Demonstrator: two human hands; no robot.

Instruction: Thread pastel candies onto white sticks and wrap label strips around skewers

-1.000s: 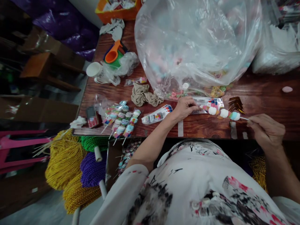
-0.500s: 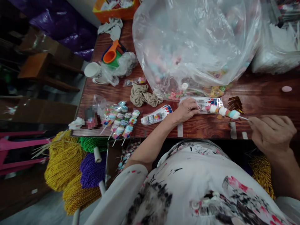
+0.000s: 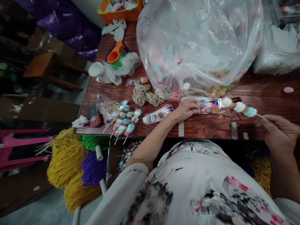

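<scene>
My right hand (image 3: 280,132) pinches the thin white stick of a marshmallow skewer (image 3: 240,107). Its white, orange, pink and blue pieces point left, and the far piece is by the right end of a clear printed plastic bag (image 3: 207,103). On the left part of that bag rests my left hand (image 3: 187,109), its fingers curled down and holding it against the table. A stack of similar printed bags (image 3: 158,115) lies to the left of my left forearm. Farther left are several wrapped marshmallow skewers (image 3: 126,120) with their sticks toward the table's front edge.
A large clear bag (image 3: 199,40) of pastel pieces fills the back of the wooden table (image 3: 264,90). Brown ties (image 3: 236,99) lie behind the skewer. A beige cloth (image 3: 145,95), a white cup (image 3: 95,69) and an orange scoop (image 3: 114,55) are at left. Yellow cord bundles (image 3: 65,159) stand below.
My right hand and the skewer have moved right, so its far piece now sits by the bag's end instead of overlapping it. My left hand stays on the bag. The view has shifted slightly.
</scene>
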